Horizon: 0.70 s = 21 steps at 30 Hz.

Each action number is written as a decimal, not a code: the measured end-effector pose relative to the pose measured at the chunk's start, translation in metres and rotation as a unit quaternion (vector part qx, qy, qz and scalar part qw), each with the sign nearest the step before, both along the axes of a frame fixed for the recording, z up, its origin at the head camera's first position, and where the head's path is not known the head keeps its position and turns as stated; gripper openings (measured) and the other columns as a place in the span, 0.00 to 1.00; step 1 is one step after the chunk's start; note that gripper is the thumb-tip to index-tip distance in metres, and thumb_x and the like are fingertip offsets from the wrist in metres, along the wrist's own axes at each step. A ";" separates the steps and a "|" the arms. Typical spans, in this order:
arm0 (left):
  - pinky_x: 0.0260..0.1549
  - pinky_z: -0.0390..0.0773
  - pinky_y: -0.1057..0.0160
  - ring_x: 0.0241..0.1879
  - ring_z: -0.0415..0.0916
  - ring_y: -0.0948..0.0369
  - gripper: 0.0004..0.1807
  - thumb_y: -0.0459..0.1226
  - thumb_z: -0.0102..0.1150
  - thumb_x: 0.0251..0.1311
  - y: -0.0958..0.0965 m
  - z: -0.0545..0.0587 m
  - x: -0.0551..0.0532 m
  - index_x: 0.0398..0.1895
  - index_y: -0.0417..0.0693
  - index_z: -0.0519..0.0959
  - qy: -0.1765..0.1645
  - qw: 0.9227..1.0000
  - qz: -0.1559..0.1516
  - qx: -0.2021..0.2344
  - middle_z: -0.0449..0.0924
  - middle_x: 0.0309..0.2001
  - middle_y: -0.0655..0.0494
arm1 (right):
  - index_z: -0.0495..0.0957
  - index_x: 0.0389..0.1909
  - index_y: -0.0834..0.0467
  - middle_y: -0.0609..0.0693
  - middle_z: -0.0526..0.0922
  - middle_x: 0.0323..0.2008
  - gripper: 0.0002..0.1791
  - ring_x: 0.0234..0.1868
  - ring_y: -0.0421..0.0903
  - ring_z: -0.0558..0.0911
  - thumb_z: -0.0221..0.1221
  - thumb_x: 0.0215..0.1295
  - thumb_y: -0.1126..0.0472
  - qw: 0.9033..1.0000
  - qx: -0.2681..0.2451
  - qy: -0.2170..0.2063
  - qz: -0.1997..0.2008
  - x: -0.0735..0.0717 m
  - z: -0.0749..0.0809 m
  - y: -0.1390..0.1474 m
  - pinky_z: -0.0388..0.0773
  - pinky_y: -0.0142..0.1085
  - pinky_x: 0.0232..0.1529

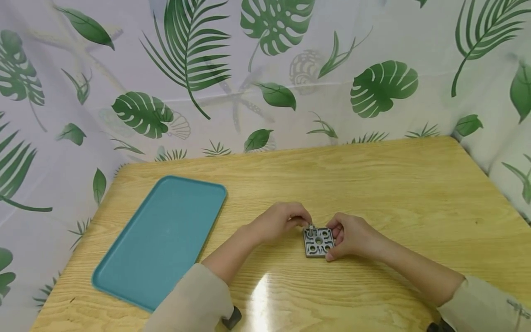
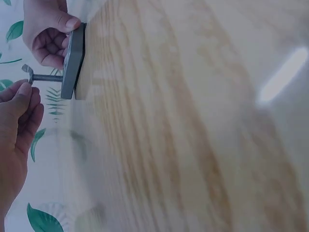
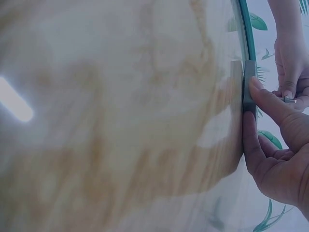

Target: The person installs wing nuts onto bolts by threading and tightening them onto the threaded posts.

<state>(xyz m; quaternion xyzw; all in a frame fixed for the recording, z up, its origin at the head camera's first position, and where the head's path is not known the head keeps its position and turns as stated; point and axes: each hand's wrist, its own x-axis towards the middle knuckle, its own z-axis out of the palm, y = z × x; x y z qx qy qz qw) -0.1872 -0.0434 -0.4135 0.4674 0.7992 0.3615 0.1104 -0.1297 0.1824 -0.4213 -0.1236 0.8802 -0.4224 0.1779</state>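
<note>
A grey square metal plate (image 1: 321, 249) with several round holes lies on the wooden table. My right hand (image 1: 352, 236) holds it by its right side, thumb at the near corner and fingers at the far one. At the plate's far left corner stands a wing bolt (image 2: 47, 78), its threaded shank upright against the plate's upper face. In the left wrist view my left hand (image 2: 19, 121) pinches the bolt's winged head between thumb and forefinger. From the right wrist view the plate (image 3: 249, 87) shows edge-on, flat against the table.
On the left of the table lies a blue-green rectangular tray (image 1: 166, 230) with a raised rim. A white cloth (image 1: 232, 124) printed with green leaves hangs behind and beside the wooden table (image 1: 373, 184). A bright reflection shines near the front.
</note>
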 end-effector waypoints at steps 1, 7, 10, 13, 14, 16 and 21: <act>0.42 0.75 0.76 0.41 0.78 0.63 0.06 0.30 0.55 0.63 0.000 0.000 -0.002 0.39 0.42 0.81 -0.013 1.000 -0.001 0.003 0.81 0.39 0.53 | 0.72 0.44 0.70 0.53 0.76 0.32 0.37 0.29 0.42 0.76 0.79 0.33 0.59 1.000 0.000 0.001 0.000 0.000 0.000 0.000 0.76 0.30 0.29; 0.43 0.77 0.72 0.42 0.78 0.63 0.08 0.30 0.56 0.62 -0.001 -0.003 -0.008 0.41 0.41 0.81 -0.115 0.993 0.006 0.016 0.82 0.41 0.51 | 0.71 0.45 0.70 0.53 0.76 0.32 0.37 0.30 0.42 0.77 0.78 0.35 0.59 1.000 -0.006 -0.004 0.005 0.000 0.000 0.001 0.76 0.30 0.30; 0.42 0.78 0.71 0.41 0.78 0.65 0.08 0.31 0.59 0.60 -0.002 -0.005 -0.008 0.42 0.41 0.81 -0.163 0.986 0.019 0.021 0.82 0.41 0.51 | 0.72 0.45 0.70 0.53 0.76 0.32 0.37 0.30 0.42 0.77 0.78 0.34 0.58 1.000 -0.003 -0.005 0.003 0.000 -0.001 0.001 0.76 0.30 0.30; 0.42 0.78 0.70 0.40 0.78 0.66 0.11 0.32 0.63 0.57 -0.002 -0.006 -0.007 0.43 0.41 0.80 -0.197 0.980 0.030 0.029 0.82 0.41 0.50 | 0.72 0.44 0.70 0.53 0.76 0.32 0.37 0.30 0.42 0.77 0.78 0.34 0.58 1.000 0.001 0.001 0.002 -0.001 -0.001 0.002 0.76 0.30 0.30; 0.42 0.78 0.70 0.40 0.78 0.66 0.12 0.32 0.64 0.56 -0.001 -0.007 -0.006 0.44 0.41 0.80 -0.203 0.978 0.033 0.031 0.82 0.41 0.50 | 0.72 0.44 0.69 0.53 0.76 0.32 0.37 0.29 0.42 0.77 0.78 0.34 0.58 1.000 0.002 0.001 0.001 -0.001 -0.001 0.002 0.76 0.30 0.30; 0.42 0.78 0.70 0.40 0.78 0.67 0.13 0.33 0.64 0.56 0.000 -0.008 -0.006 0.45 0.41 0.80 -0.204 0.978 0.036 0.032 0.82 0.42 0.50 | 0.72 0.44 0.70 0.53 0.76 0.32 0.37 0.29 0.42 0.77 0.78 0.34 0.58 1.000 0.004 0.003 0.002 -0.001 -0.001 0.002 0.76 0.30 0.30; 0.45 0.76 0.71 0.42 0.77 0.69 0.10 0.36 0.58 0.62 0.001 -0.012 -0.006 0.45 0.44 0.81 -0.205 0.978 0.042 0.014 0.83 0.43 0.54 | 0.72 0.45 0.69 0.52 0.76 0.32 0.37 0.30 0.42 0.76 0.78 0.34 0.58 1.000 0.005 0.001 0.001 -0.001 -0.001 0.002 0.76 0.30 0.30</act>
